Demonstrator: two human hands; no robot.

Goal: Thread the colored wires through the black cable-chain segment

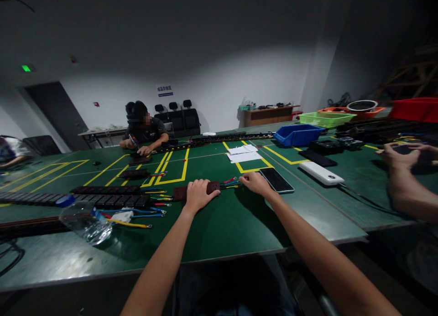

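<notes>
My left hand point(198, 195) wraps over a long dark red-brown block point(179, 194) lying on the green table. From the block's right end comes a bundle of coloured wires point(228, 184), red, blue and green-yellow, with ring terminals. At the tips of these wires my right hand point(256, 183) is closed in a pinch on a wire; its fingertips partly hide the end. Just right of that hand lies a dark-screened phone point(276, 180). Left of the block are rows of similar dark blocks point(116, 200) with coloured leads and ring terminals.
A tilted plastic bottle point(87, 222) is at the front left. White papers point(242, 153), a white power bank point(320, 173) with a cable and a blue bin point(297, 135) lie beyond and right. One person point(145, 129) works across the table; another person's hands point(404, 156) are at right.
</notes>
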